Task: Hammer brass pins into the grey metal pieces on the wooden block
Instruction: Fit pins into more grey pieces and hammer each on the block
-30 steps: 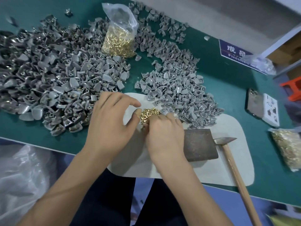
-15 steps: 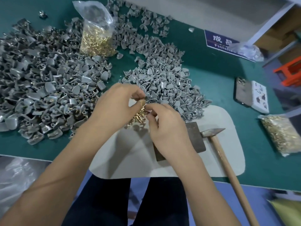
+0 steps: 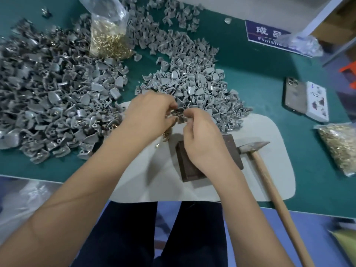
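My left hand (image 3: 148, 116) and my right hand (image 3: 200, 135) meet above the grey mat (image 3: 260, 170), fingertips together on a small grey metal piece (image 3: 180, 115). What my right fingertips pinch is too small to tell. A few loose brass pins (image 3: 165, 136) lie on the mat under my left hand. The dark wooden block (image 3: 190, 166) sits on the mat, half hidden by my right hand. A hammer (image 3: 269, 182) with a wooden handle lies to the right of the block, its head against the block's side.
Two big heaps of grey metal pieces (image 3: 57, 97) (image 3: 192, 78) cover the green table. A plastic bag of brass pins (image 3: 107, 35) stands at the back, another bag (image 3: 339, 149) lies far right. A phone (image 3: 294, 97) and a white box (image 3: 317, 101) lie beside it.
Both hands rose from the heap of brass pins on the mat and drew together. They now hold a grey piece between them. The camera view shifted slightly.
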The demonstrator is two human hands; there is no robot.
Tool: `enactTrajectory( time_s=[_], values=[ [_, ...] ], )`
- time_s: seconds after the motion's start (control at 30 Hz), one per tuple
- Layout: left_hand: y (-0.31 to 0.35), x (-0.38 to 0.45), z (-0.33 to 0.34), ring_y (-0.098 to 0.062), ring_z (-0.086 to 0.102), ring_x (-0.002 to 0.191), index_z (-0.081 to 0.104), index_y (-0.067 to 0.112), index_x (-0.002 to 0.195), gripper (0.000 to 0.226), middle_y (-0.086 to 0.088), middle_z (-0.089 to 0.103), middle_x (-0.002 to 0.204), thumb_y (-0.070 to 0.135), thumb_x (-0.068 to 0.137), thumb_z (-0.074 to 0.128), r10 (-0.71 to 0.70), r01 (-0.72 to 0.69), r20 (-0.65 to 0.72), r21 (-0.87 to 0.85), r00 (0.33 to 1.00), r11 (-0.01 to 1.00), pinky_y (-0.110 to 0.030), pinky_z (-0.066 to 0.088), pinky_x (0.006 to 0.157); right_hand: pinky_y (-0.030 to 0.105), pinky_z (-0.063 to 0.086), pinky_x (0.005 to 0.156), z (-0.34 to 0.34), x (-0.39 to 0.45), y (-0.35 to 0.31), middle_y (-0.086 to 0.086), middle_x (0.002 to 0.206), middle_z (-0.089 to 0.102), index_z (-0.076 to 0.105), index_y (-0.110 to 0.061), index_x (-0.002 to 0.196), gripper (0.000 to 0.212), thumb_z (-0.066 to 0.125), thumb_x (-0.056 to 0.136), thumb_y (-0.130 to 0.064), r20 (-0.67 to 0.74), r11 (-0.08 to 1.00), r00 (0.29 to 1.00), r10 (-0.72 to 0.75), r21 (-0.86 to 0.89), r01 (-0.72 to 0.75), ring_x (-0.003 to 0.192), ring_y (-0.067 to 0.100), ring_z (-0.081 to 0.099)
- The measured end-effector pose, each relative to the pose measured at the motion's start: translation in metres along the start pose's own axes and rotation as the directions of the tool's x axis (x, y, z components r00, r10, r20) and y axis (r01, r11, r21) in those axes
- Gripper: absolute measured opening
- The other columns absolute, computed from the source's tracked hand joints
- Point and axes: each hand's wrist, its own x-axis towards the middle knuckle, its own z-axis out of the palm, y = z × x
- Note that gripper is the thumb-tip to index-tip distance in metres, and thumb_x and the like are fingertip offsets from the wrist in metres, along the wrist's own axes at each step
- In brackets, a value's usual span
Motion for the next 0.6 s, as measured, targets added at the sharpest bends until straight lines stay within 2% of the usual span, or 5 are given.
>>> enactTrajectory(
  time_s=[0.23,0.33,0.47,0.53,0.6],
  values=[
    [-0.001,-0.007,-0.002,-0.021,0.061,0.1,0.071,0.029,0.112,0.025,0.004,0.069,0.101,0.019,0.092,0.059,0.0,0.004,0.059,-0.058,0.998,0.998,-0.039,0.052,0.082,0.054,0.042,0.103,0.007,-0.002,-0.004,0.01,0.132,0.057,0.053,-0.011,0.138,0.033,0.041,0.107,-0.014,0.036,0.998,0.997,-0.061,-0.026,0.062,0.122,0.032,0.054],
    [-0.008,-0.019,-0.01,-0.012,0.058,0.094,0.074,0.025,0.108,0.02,0.009,0.07,0.096,0.017,0.095,0.061,-0.01,0.004,-0.018,-0.279,1.0,0.96,-0.035,0.049,0.086,0.048,0.043,0.102,0.007,-0.003,-0.007,0.007,0.125,0.057,0.057,-0.013,0.135,0.032,0.04,0.109,-0.016,-0.036,0.992,0.995,-0.095,0.077,0.097,0.115,0.025,0.055],
    [-0.009,-0.037,-0.025,-0.001,0.066,0.083,0.076,0.025,0.104,0.011,0.016,0.073,0.087,0.022,0.095,0.07,-0.1,0.027,-0.086,-0.614,0.991,0.789,-0.015,0.051,0.076,0.035,0.051,0.09,-0.01,-0.01,-0.002,0.003,0.106,0.063,0.061,-0.018,0.13,0.029,0.039,0.11,-0.017,-0.199,0.928,0.979,-0.038,0.357,0.109,0.094,0.013,0.06],
    [-0.004,-0.044,-0.026,0.0,0.067,0.082,0.076,0.026,0.101,0.009,0.018,0.074,0.089,0.024,0.094,0.07,-0.089,0.014,-0.074,-0.688,0.993,0.726,-0.011,0.049,0.071,0.032,0.056,0.076,-0.022,-0.015,0.002,0.006,0.092,0.066,0.064,-0.015,0.123,0.027,0.041,0.11,-0.011,-0.208,0.734,0.968,0.14,0.678,0.04,0.079,0.013,0.064],
    [0.004,-0.048,-0.021,0.001,0.066,0.076,0.076,0.027,0.098,0.007,0.019,0.073,0.089,0.026,0.094,0.07,-0.081,0.028,-0.039,-0.72,0.996,0.693,-0.008,0.046,0.065,0.025,0.054,0.065,-0.035,-0.021,0.005,0.008,0.084,0.064,0.065,-0.007,0.117,0.023,0.046,0.107,-0.003,-0.092,0.369,0.948,0.303,0.929,-0.027,0.071,0.013,0.063]
  ],
)
